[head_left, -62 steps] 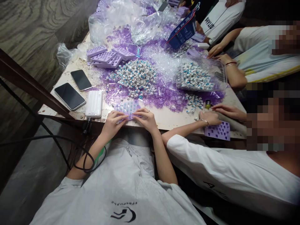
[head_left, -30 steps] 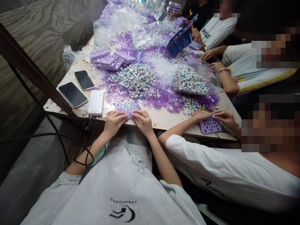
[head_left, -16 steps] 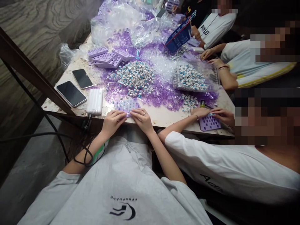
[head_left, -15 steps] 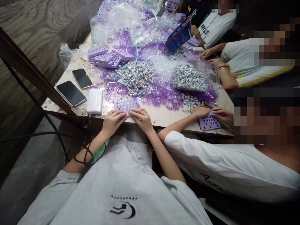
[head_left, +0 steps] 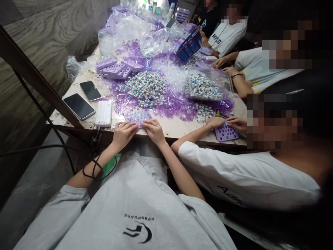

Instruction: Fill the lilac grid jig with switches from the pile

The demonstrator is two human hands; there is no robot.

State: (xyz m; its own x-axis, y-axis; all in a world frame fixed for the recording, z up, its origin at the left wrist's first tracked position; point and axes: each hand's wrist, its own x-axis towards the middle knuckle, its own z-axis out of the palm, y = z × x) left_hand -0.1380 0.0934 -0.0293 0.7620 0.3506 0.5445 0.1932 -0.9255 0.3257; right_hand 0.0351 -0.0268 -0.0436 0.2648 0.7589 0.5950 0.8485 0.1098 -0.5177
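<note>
A purple tray (head_left: 137, 115) with rows of slots lies at the table's near edge, with clear and bluish pieces set in it. At the tray's near left part is my left hand (head_left: 125, 134), its fingers bent and pressed together. My right hand (head_left: 154, 132), with a ring on one finger, is closed in the same way at the near right part. The fingertips of both hands nearly meet over the tray; what they pinch is too small or hidden to name. Just beyond lies a heap of small white-and-blue pieces (head_left: 145, 86) among clear purple plastic pieces (head_left: 177, 106).
On the left are two phones (head_left: 79, 106) and a white power bank (head_left: 103, 114) with a cable. Purple trays (head_left: 114, 69) are stacked behind. A blue basket (head_left: 189, 47) stands tilted farther back. At right, a co-worker's hands (head_left: 217, 121) work over another purple tray (head_left: 225, 133).
The whole view has shifted slightly, showing more of the table's far end. My hands stay at the tray with fingers still closed, moving only a little.
</note>
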